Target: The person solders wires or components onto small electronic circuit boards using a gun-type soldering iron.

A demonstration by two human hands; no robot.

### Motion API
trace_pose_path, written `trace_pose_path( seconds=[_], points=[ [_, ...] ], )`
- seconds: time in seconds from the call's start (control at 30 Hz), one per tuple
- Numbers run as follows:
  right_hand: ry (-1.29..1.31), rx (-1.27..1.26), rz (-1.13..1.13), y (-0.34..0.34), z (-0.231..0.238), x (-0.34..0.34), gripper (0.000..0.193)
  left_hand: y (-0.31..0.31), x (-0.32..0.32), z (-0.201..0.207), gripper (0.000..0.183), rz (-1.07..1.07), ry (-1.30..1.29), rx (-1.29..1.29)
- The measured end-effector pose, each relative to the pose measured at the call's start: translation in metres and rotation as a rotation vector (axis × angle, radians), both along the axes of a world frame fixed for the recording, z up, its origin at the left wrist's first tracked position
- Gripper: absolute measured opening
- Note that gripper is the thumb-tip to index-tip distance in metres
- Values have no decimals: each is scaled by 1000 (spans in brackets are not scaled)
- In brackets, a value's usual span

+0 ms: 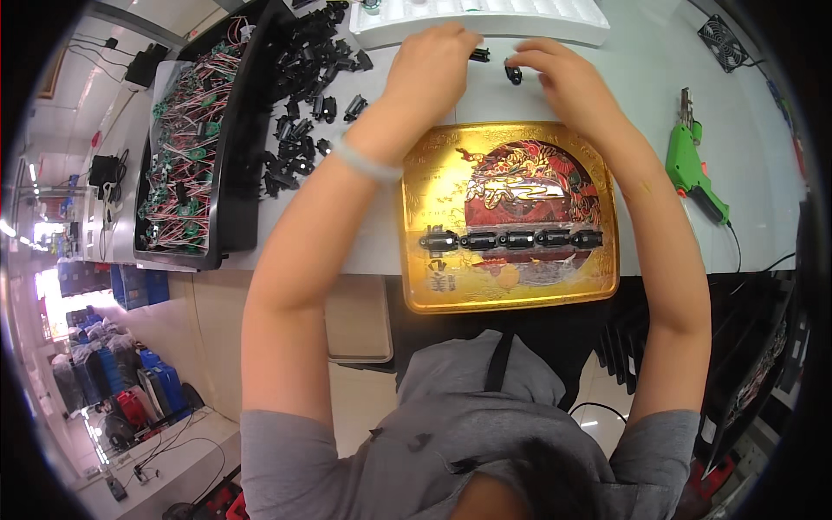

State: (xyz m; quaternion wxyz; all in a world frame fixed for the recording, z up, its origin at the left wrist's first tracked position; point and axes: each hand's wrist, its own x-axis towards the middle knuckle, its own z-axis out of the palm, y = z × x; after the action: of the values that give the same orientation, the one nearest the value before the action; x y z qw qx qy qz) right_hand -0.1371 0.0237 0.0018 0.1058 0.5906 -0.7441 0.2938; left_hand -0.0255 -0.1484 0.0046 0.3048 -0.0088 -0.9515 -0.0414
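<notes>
My left hand [436, 65] is at the far side of the table, its fingers closed around a small black plastic part [480, 55] that sticks out to the right. Just right of it, my right hand [559, 80] pinches another small black plastic part [514, 74] by the fingertips. Nearer to me lies a gold tin lid [511, 299] with a red and gold picture. Across it runs a row of several black plastic parts [517, 239], set end to end.
Loose black parts [299, 74] are heaped at the left. Beside them stands a black tray [234, 173] of green circuit boards with wires. A white foam tray [485, 26] lies at the far edge. At the right are a green glue gun [689, 165] and a small fan [724, 43].
</notes>
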Motion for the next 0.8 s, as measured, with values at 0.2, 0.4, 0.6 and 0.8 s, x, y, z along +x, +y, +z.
trace_pose_path(
  seconds=[0.2,0.4,0.6,0.8],
  points=[
    [9,205,17,-17,-20,-29,24,-23,-33,-25,17,20,-225,47],
    [-306,38,-138,54,7,-1,21,-1,54,16,18,-28,-212,505],
    [-590,85,-24,116,31,121,25,55,181,27,27,-201,-272,718],
    [-446,63,130,104,9,166,27,93,206,3,28,-19,-298,804]
  ],
)
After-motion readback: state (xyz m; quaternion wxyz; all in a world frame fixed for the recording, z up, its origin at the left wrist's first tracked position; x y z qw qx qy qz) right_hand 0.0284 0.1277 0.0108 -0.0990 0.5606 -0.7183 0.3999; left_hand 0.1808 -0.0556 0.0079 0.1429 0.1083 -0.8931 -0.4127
